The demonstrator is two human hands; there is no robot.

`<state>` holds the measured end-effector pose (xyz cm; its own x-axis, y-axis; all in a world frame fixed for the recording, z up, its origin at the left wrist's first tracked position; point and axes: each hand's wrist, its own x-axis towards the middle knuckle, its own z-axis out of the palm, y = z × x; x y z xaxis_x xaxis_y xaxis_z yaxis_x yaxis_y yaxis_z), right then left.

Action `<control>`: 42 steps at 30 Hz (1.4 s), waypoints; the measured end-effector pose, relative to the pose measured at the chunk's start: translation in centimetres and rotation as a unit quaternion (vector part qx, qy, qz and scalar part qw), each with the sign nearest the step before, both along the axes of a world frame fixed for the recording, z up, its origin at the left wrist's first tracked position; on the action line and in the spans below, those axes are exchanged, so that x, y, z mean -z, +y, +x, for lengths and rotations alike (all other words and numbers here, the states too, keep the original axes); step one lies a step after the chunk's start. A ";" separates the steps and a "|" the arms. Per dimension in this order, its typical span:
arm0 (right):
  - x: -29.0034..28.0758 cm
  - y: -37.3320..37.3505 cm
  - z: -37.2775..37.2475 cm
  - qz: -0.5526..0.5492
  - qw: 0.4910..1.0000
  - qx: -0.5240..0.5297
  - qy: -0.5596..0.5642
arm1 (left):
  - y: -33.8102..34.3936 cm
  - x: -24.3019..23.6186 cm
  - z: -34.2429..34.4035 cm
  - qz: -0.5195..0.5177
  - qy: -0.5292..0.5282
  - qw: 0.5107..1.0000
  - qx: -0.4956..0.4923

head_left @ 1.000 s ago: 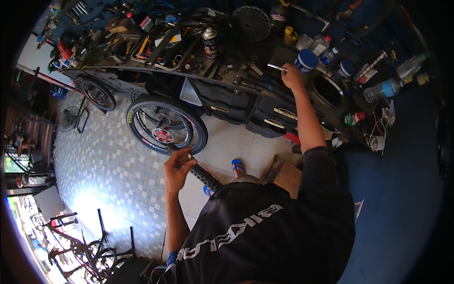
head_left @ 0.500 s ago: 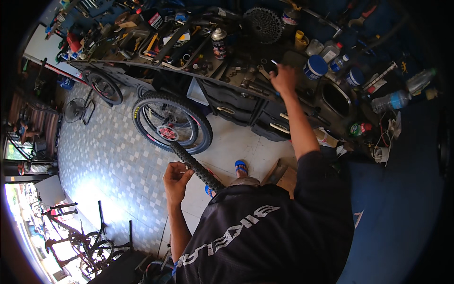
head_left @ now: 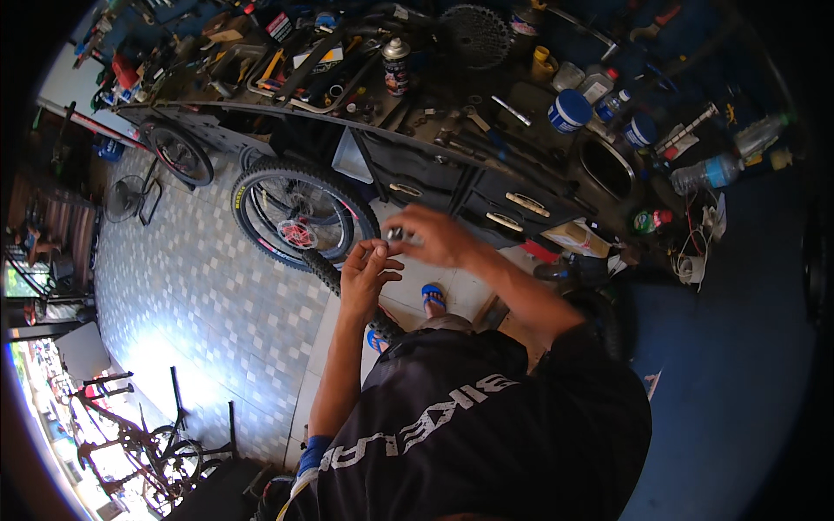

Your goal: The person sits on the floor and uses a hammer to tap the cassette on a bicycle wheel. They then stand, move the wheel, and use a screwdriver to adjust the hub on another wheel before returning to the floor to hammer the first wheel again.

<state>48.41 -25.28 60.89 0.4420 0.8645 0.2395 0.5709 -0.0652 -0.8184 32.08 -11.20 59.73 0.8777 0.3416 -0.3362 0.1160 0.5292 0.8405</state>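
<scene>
My left hand [head_left: 365, 273] is raised in front of my body, thumb and finger pinched together on something too small to make out. Right beside it, my right hand [head_left: 439, 239], slightly blurred, grips a small shiny metal piece [head_left: 396, 234]. The two hands' fingertips nearly meet. Below them a knobby bicycle tyre [head_left: 321, 273], seen edge-on, runs toward my legs, partly hidden by my left hand. Just beyond stands a bicycle wheel [head_left: 241, 208] with a red hub, next to another wheel. A silver rod [head_left: 511, 110] lies on the workbench.
The cluttered workbench [head_left: 417, 143] spans the far side, with drawers beneath. On it are a spray can [head_left: 396, 68], a large cassette [head_left: 475, 37], a blue tub [head_left: 570, 111] and bottles [head_left: 708, 174]. Bike frames [head_left: 130, 434] stand at the lower left; a fan [head_left: 128, 200] is on the tiled floor.
My right hand has come back from the workbench to my left hand, carrying a small metal piece. My left hand has risen and moved right. The silver rod now lies uncovered on the bench.
</scene>
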 end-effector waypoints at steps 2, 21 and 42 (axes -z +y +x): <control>0.1 0.5 4.1 -0.013 0.997 0.068 -0.041 | 0.2 0.3 -1.2 0.017 0.031 0.999 -0.006; 10.8 -2.0 19.1 -0.038 0.873 0.438 -0.212 | 0.1 12.5 -22.0 0.144 0.301 0.925 -0.182; 16.6 -3.4 -18.2 -0.243 0.966 0.082 -0.038 | 0.9 21.5 -29.3 0.745 0.073 0.560 0.355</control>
<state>30.23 -28.68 44.29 0.5793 0.8030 -0.1398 0.5777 -0.5255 -0.6246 2.82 -10.27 38.24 0.9706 -0.0784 -0.2276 -0.0219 -0.9703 0.2410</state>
